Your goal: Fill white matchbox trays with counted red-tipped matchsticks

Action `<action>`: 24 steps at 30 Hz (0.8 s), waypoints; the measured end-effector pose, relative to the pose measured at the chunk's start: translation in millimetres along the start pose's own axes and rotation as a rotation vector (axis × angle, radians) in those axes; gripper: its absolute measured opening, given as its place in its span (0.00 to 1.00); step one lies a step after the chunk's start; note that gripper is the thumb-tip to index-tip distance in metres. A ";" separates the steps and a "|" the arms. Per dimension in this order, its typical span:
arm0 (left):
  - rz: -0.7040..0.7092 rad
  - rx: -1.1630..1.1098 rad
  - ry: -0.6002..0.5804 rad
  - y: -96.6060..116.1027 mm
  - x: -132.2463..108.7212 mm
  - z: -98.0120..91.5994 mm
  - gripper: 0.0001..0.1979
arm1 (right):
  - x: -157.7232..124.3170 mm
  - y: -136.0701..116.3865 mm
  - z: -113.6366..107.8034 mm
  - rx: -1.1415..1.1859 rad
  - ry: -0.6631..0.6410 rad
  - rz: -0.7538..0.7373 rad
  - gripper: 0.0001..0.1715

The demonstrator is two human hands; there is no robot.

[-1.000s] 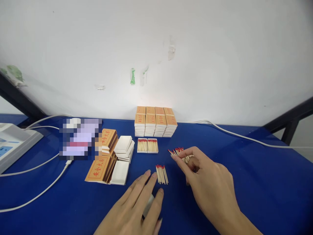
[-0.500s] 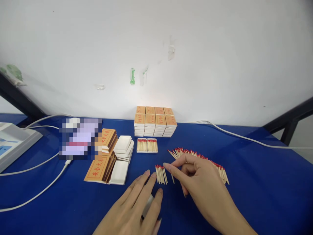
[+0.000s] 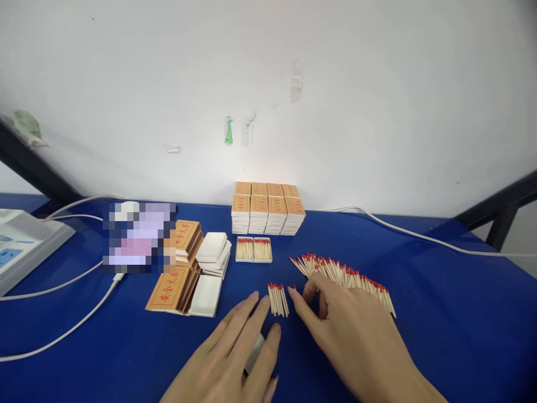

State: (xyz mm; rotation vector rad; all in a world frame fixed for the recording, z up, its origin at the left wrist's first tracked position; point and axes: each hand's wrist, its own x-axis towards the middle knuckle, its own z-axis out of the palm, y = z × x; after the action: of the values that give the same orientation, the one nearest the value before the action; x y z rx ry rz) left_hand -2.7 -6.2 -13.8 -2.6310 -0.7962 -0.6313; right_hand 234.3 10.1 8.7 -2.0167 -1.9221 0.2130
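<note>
My left hand (image 3: pixel 226 355) lies palm down with its fingers stretched and spread, the fingertips just left of a small row of red-headed matches (image 3: pixel 278 300). Between its fingers shows part of a white object (image 3: pixel 254 354), mostly covered, its kind unclear. To the right of the row is my right hand (image 3: pixel 356 333), thumb and forefinger apart, other fingers curled. The red tip of a single match (image 3: pixel 294 287) peeks out by the thumb. A wide heap of loose matches (image 3: pixel 335 270) spreads behind and partly under this hand.
Two white trays full of matches (image 3: pixel 254 259) sit before a block of stacked matchboxes (image 3: pixel 268 207) near the wall. Flattened orange sleeves (image 3: pixel 170 291) and white empty trays (image 3: pixel 210 249) are stacked at left. A blurred phone-like device (image 3: pixel 142 229) has a white cable (image 3: pixel 96 313).
My right thumb has shifted slightly right, away from the small row, and the hand has lowered a little. The single match is now mostly hidden by it. My left hand stays put.
</note>
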 end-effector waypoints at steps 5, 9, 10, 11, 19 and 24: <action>-0.043 -0.046 0.015 1.0 -3.1 2.5 0.19 | -3.2 -4.0 6.8 0.016 -0.057 0.005 0.12; -0.045 -0.057 0.009 -1.1 -2.4 3.4 0.20 | -2.8 -5.7 6.8 0.041 -0.059 0.012 0.10; -0.044 -0.059 0.005 -1.5 -2.0 3.0 0.20 | -2.7 -6.1 6.2 0.046 -0.061 0.009 0.10; -0.044 -0.062 -0.001 -1.7 -1.7 2.2 0.20 | -2.7 -6.4 5.7 0.052 -0.063 0.006 0.10; -0.031 -0.058 -0.009 -1.1 0.4 -1.9 0.21 | -3.6 -9.0 4.1 0.125 -0.079 0.003 0.13; -0.016 -0.048 -0.026 -2.0 0.6 -1.1 0.20 | -3.4 -13.3 -2.6 0.196 -0.141 0.030 0.14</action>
State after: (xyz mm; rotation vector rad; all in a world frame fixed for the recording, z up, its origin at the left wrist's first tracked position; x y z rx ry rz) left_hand -3.8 -4.8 -12.2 -2.6837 -0.8205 -0.6287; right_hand 222.4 6.7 15.3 -1.9470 -1.8714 0.5431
